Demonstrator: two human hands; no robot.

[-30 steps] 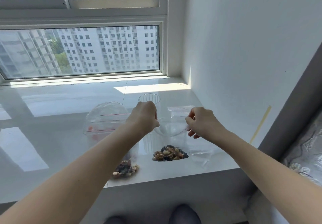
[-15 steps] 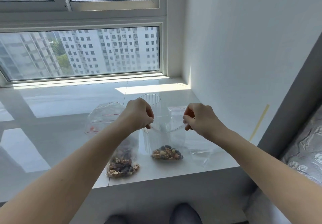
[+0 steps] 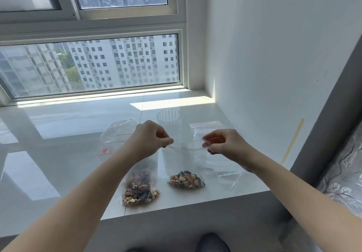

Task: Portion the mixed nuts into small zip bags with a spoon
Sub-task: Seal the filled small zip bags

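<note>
Clear plastic is between the two hands: the left hand (image 3: 150, 140) pinches one corner of the mouth of the small zip bag (image 3: 184, 159), and the right hand (image 3: 221, 146) pinches the opposite corner. The bag hangs upright between them, and its bottom, with a portion of mixed nuts (image 3: 186, 179), rests on the white sill (image 3: 58, 153).

I think the step in hand is to close this filled bag. To do it well, both hands should pull the mouth flat, so the two strips meet along the whole line, and then the fingers press from one corner to the other. Some air should go out first, and the nuts must stay low, away from the seal.

Under the left forearm lies a second bag with nuts (image 3: 140, 192), just beside the held one. Beyond the left hand there is a big loose bag (image 3: 115, 134), and beyond both hands a clear cup (image 3: 169, 117) stands. Under the right hand lie empty bags (image 3: 221, 171).

A spoon I cannot find in the view. Whether the zip line is already partly pressed is hard to make out, because the plastic is transparent.
</note>
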